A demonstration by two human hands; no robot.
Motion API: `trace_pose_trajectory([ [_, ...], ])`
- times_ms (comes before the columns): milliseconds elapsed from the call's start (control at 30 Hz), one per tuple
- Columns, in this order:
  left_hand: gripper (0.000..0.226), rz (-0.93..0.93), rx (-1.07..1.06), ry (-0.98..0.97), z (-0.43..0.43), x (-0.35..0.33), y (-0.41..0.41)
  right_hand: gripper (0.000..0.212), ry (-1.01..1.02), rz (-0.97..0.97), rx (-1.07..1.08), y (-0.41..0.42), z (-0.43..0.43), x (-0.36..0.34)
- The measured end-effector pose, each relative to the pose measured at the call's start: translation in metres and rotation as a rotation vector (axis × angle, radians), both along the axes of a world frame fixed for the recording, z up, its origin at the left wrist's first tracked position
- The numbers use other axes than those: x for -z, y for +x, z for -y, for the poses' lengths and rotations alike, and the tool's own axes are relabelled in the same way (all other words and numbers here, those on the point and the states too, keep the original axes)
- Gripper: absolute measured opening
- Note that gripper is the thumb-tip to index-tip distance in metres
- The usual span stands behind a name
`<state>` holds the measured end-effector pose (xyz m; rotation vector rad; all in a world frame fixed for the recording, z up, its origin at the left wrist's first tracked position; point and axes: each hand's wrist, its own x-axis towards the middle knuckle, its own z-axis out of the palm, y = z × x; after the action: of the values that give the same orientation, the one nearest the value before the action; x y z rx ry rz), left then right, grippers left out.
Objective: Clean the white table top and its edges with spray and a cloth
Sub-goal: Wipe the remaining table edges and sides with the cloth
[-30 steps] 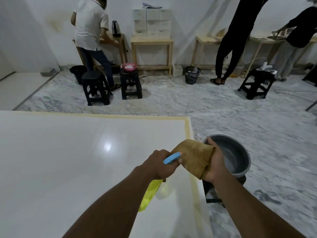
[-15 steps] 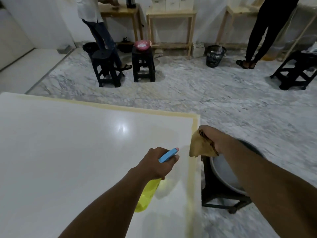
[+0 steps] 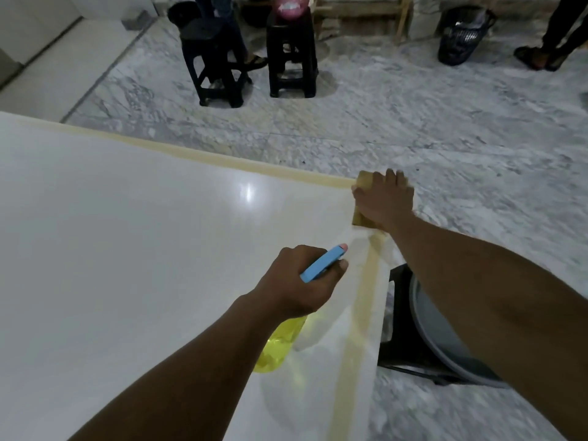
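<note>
The glossy white table top (image 3: pixel 127 249) fills the left of the view, with a tan strip along its far and right edges. My left hand (image 3: pixel 302 284) grips a spray bottle (image 3: pixel 280 345) with a yellow body and a blue trigger head, held over the table near its right edge, nozzle pointing toward the far right corner. My right hand (image 3: pixel 385 198) presses a folded tan cloth (image 3: pixel 364 181) onto that far right corner, fingers wrapped over the edge. Most of the cloth is hidden under the hand.
A grey basin (image 3: pixel 445 338) sits on a black stool (image 3: pixel 401 313) just right of the table, under my right forearm. Two black stools (image 3: pixel 216 58) stand on the marble floor beyond, one holding a pink bowl (image 3: pixel 291 6). A black bin (image 3: pixel 461 33) and people's legs are further back.
My right hand moved the cloth from above the basin forward onto the table's far right corner and pressed it down. The head tilted downward. The left hand kept holding the spray bottle.
</note>
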<state>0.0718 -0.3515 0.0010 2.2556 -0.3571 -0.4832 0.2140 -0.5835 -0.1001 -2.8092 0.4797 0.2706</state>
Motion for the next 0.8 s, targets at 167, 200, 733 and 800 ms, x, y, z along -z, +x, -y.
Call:
trace_pose_trajectory([
  [167,0.049,0.001,-0.017,-0.029,-0.003,0.02,-0.001,0.072,-0.078,0.088,-0.144,0.005,-0.001,0.049],
  [200,0.049,0.001,-0.015,-0.037,-0.003,0.023,-0.001,0.072,-0.104,0.118,-0.132,0.001,-0.003,0.055],
  [733,0.047,0.054,0.086,-0.061,-0.035,0.013,-0.084,0.072,-0.115,0.146,-0.06,-0.184,-0.081,0.061],
  [800,0.048,0.045,0.081,-0.062,-0.05,0.012,-0.109,0.072,-0.111,0.115,-0.047,-0.225,-0.103,0.059],
])
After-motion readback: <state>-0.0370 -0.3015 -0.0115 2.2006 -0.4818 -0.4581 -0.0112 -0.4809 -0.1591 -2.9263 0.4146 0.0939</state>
